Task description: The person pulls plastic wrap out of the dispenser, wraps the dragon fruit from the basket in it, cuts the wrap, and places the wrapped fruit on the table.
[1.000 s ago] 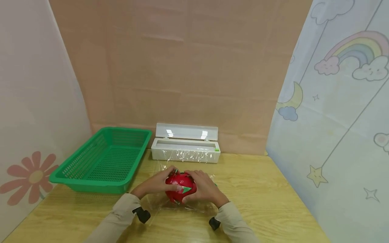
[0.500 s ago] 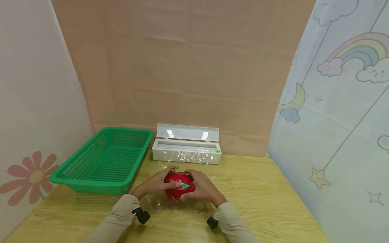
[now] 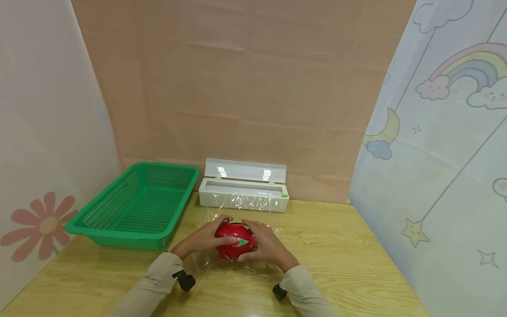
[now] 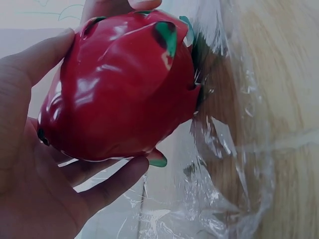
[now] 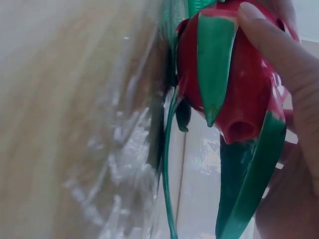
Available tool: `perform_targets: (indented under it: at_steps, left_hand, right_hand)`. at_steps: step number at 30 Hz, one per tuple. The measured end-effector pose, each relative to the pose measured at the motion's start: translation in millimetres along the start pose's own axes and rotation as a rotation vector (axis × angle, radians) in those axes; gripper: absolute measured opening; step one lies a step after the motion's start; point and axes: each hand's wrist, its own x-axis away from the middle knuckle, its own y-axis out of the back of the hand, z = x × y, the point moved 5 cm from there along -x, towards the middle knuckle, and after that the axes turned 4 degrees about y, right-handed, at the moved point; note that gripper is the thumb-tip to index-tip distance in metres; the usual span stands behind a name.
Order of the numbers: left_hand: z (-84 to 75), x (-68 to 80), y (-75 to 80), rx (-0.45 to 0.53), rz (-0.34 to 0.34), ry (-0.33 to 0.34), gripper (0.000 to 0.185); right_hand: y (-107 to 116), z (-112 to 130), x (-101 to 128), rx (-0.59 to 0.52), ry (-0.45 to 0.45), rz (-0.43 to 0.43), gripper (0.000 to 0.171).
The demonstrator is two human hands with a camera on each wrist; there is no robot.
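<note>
Fingers [image 4: 107, 191] of left hand [image 3: 202, 240] and right hand [image 3: 265, 246] curled around red dragon fruit [image 3: 235, 241], on clear plastic wrap [image 3: 237, 268]

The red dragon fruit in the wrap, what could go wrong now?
The cling film looks thin and crumpled, so it might stick to itself or tear. The dragon fruit is shiny and round; it could slip from the left hand and right hand and roll across the table.
</note>
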Motion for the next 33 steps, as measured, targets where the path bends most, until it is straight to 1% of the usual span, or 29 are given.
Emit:
perform_targets:
  at_steps: [5,8,13,15,18,23,28,33]
  left_hand:
    - [0.7,0.7,0.3,-0.013,0.011,0.001,0.080]
    - [0.3,0.3,0.7,-0.012,0.016,-0.014,0.078]
    - [0.3,-1.2,1.2,-0.016,0.019,-0.045,0.070]
    - [0.0,-1.9,1.7,-0.019,0.015,-0.051,0.070]
    - [-0.5,-3.9,3.5,-0.017,0.004,-0.055,0.070]
    - [0.9,-9.1,6.3,-0.006,-0.011,-0.067,0.068]
    - [5.5,-9.4,3.9,-0.013,0.002,-0.022,0.073]
    - [6.1,-7.1,2.9,0.012,-0.014,0.007,0.078]
  right_hand:
    - [4,3,3,0.060,0.050,-0.043,0.109]
    - [5,3,3,0.072,0.062,-0.041,0.106]
    - [4,-1,2,0.006,0.038,0.010,0.098]
    - [4,-2,1,-0.021,0.029,0.016,0.095]
    - [5,-3,-1,-0.021,0.028,-0.004,0.095]
    - [4,-7,-5,0.015,0.041,-0.054,0.096]
    - [-1,-11,-4,0.001,0.011,-0.037,0.096]
    - [-1,-8,0,0.013,-0.008,-0.030,0.100]
